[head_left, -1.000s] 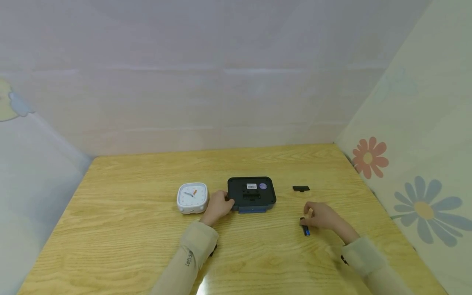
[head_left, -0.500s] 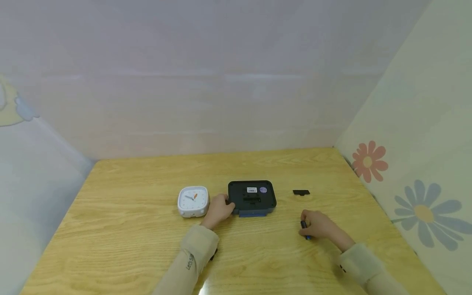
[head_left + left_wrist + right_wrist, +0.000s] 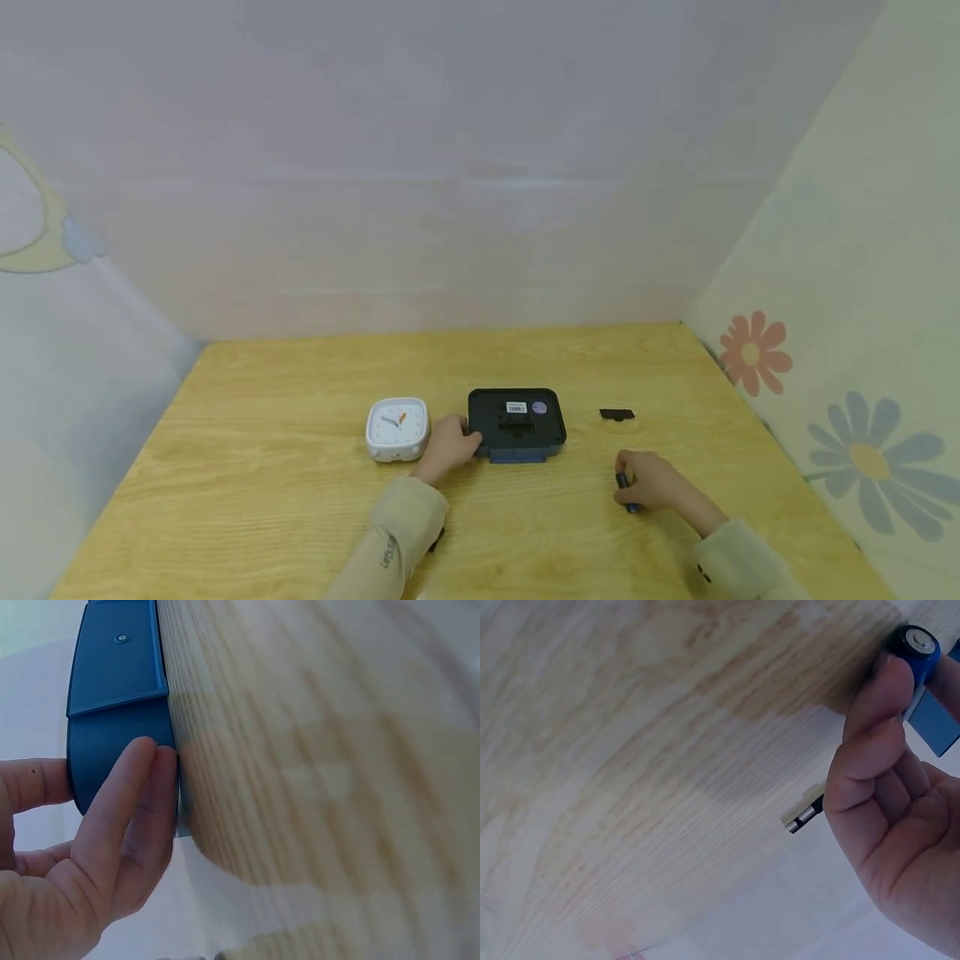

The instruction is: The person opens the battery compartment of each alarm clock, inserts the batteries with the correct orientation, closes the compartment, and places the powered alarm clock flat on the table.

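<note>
A dark rounded rectangular device (image 3: 486, 404) lies back side up on the wooden table, with a slot in its middle, a white label and a purple round sticker. At its left front corner my left hand (image 3: 448, 443) grips it; the left wrist view shows my fingers on its blue side (image 3: 120, 667). Farther right and nearer to me, my right hand (image 3: 651, 481) pinches a blue and black battery (image 3: 922, 646) between thumb and fingers. One metal end of it shows in the right wrist view. Behind that hand lies a small black battery cover (image 3: 617, 414).
A white square clock (image 3: 397, 427) stands just left of my left hand, its dial showing. The wooden table (image 3: 300, 517) reaches back to a pale curtain (image 3: 480, 208). Another pale curtain, printed with flowers (image 3: 751, 354), borders the right side.
The fingers of my right hand have closed around the battery, which lay at their tips before. My left hand keeps its hold on the device. The whole head view has tilted slightly upward.
</note>
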The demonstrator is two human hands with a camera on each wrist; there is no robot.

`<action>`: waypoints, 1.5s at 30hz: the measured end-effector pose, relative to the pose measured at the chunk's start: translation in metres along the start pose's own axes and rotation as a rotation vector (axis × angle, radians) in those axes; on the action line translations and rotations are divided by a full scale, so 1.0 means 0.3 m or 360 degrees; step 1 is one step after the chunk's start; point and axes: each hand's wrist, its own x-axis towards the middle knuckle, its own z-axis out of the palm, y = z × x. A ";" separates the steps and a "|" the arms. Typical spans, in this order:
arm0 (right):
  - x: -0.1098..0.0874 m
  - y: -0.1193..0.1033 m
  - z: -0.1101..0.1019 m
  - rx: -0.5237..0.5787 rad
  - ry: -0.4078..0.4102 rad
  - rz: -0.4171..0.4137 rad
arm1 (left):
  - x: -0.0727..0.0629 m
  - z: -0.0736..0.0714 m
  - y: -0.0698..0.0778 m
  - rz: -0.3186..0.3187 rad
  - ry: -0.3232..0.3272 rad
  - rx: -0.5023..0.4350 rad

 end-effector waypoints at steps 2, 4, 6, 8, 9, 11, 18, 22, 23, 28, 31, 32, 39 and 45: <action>0.005 0.005 0.001 0.0022 -0.0008 0.0000 | 0.005 0.003 0.001 0.0009 0.0001 -0.0004; 0.010 0.010 0.003 0.0032 -0.0021 -0.0017 | 0.010 0.005 0.004 0.0011 -0.0002 -0.0007; 0.015 0.013 0.004 0.0031 -0.0034 -0.0027 | 0.014 0.006 0.007 0.0000 -0.0011 -0.0020; 0.022 0.014 0.002 0.0027 -0.0034 -0.0051 | 0.019 0.007 0.009 -0.0024 -0.0013 -0.0068; 0.026 0.013 0.000 0.0025 -0.0025 -0.0064 | 0.023 0.006 0.010 -0.0040 -0.0013 -0.0102; 0.037 0.010 -0.005 0.0020 -0.0002 -0.0089 | 0.031 0.004 0.013 -0.0073 -0.0008 -0.0178; 0.081 0.003 -0.028 0.0012 0.0090 -0.0182 | 0.047 -0.006 0.030 -0.0140 0.0024 -0.0312; 0.098 -0.010 -0.043 0.0039 0.0143 -0.0201 | 0.044 -0.009 0.038 -0.0127 0.0068 -0.0285; 0.101 -0.015 -0.047 0.0038 0.0164 -0.0215 | 0.042 -0.010 0.040 -0.0121 0.0079 -0.0273; 0.109 -0.044 -0.064 -0.0006 0.0247 -0.0277 | 0.030 -0.013 0.053 -0.0101 0.0110 -0.0226; 0.114 -0.058 -0.071 -0.0023 0.0281 -0.0273 | 0.026 -0.013 0.057 -0.0096 0.0113 -0.0228; 0.115 -0.063 -0.073 -0.0012 0.0291 -0.0265 | 0.024 -0.013 0.057 -0.0095 0.0116 -0.0230; 0.129 -0.099 -0.079 0.0080 0.0345 -0.0269 | 0.024 -0.008 0.046 -0.0133 0.0110 -0.0243; 0.146 -0.137 -0.082 0.0203 0.0368 -0.0225 | 0.024 -0.011 0.045 -0.0145 0.0096 -0.0265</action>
